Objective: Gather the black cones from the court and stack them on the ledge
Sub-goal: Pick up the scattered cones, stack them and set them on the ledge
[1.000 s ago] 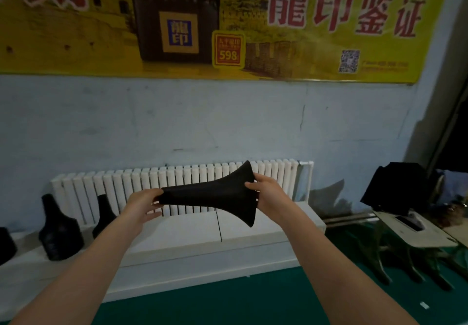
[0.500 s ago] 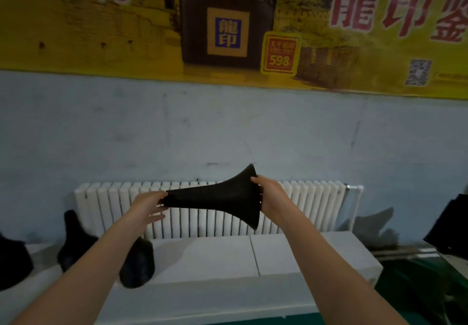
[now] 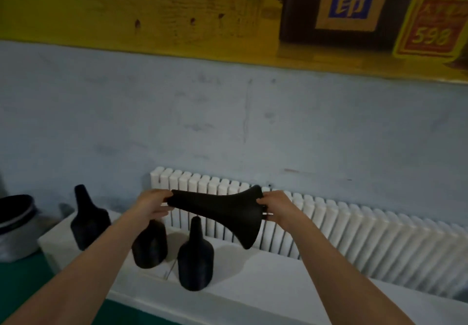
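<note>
Black cone (image 3: 219, 206), fingers (image 3: 163, 195) pinching ends (both)

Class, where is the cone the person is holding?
The cone is mid-frame in the head view, sideways between left hand and right hand, above the ledge, before the radiator.

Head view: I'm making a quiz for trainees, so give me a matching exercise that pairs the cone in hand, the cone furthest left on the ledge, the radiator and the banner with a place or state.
Things:
1. held cone
2. leftmost ledge cone
3. radiator
4. banner

Places or states:
A. yellow, high on the wall
B. lying sideways, gripped by the left hand and the right hand
C. white, against the wall behind the ledge
D. standing upright, narrow end up

Pairs: 1-B, 2-D, 3-C, 4-A.
</note>
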The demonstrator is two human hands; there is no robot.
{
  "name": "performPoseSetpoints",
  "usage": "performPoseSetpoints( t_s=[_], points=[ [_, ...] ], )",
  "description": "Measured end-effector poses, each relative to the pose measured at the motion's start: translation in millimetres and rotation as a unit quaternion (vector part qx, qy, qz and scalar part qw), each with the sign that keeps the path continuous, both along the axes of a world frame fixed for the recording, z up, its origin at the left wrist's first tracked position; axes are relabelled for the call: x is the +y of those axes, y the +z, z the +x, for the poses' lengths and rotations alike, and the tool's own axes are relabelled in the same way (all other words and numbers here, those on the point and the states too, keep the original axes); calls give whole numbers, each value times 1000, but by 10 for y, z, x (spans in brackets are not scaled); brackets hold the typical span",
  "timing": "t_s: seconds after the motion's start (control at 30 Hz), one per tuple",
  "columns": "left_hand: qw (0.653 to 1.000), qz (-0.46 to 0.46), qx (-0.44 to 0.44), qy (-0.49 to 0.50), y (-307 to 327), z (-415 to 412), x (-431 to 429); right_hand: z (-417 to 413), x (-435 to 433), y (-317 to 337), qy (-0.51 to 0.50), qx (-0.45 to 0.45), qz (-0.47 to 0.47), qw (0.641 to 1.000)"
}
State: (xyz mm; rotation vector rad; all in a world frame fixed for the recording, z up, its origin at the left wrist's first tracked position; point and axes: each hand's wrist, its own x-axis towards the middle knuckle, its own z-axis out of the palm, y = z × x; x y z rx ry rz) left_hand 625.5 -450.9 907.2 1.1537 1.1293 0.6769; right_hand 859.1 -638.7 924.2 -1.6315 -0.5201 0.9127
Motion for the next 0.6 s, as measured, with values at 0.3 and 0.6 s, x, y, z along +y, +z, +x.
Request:
performPoseSetpoints(
  t_s=[0.3, 0.6],
  points=[
    [994, 81, 52, 43, -1, 512, 1166, 589, 1394, -531, 77, 28, -124, 989],
    [978, 113, 156, -80, -370, 975, 2336, 728, 2421, -1299, 75, 159, -208, 962]
  ],
)
